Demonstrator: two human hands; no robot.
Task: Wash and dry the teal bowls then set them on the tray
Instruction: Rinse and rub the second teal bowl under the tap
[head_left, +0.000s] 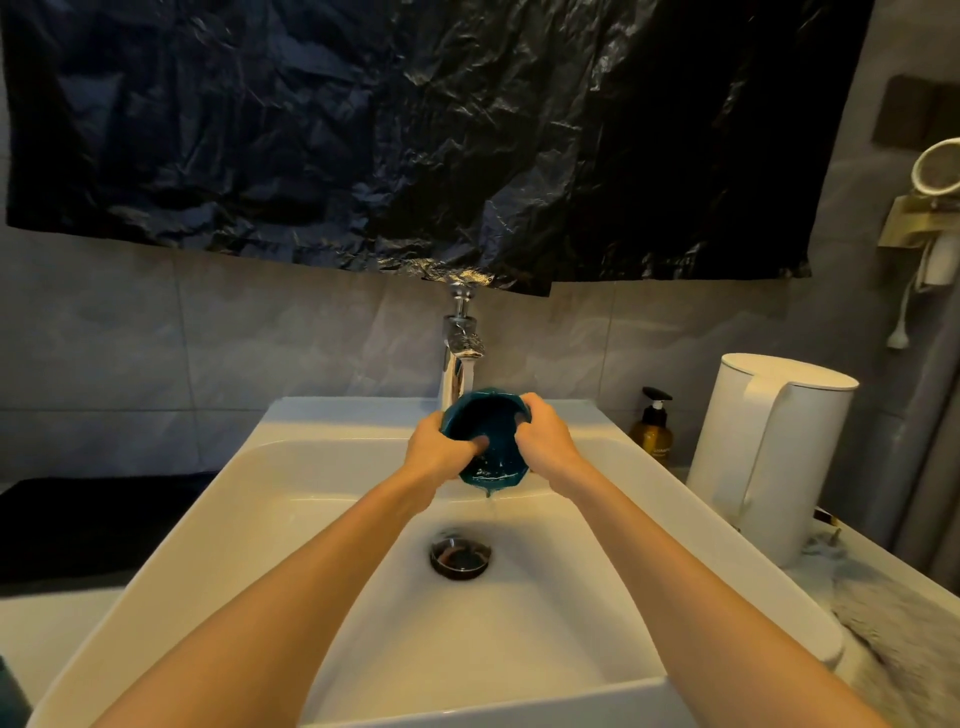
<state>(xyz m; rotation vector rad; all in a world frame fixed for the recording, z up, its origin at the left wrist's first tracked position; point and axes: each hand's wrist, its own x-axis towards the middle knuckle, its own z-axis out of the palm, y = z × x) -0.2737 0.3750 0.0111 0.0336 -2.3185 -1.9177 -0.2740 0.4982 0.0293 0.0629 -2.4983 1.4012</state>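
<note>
1 teal bowl (493, 441) is held over the white sink (322, 467), just below the chrome faucet (460, 358), tipped so that its open side faces the camera and its lower rim points down toward the basin. Water lies in its lower part and a thin stream runs off the bottom rim toward the dark round drain (460, 557).

Both hands grasp the bowl. The left hand (439, 451) clasps the left rim, with its thumb reaching inside against the inner wall. The right hand (545, 436) closes on the right rim, fingers curled over the upper edge. Both bare forearms stretch out over the basin from the lower corners of the view.

Right of the sink, a white kettle (769, 457) stands on the counter, and an amber pump bottle (653, 428) with a black top stands between it and the sink's back corner. A pale fuzzy cloth (898, 639) lies on the counter near the kettle's base. A dark mat (88, 525) lies left of the sink. Crinkled black plastic sheeting (415, 130) hangs on the grey tiled wall above the faucet.
</note>
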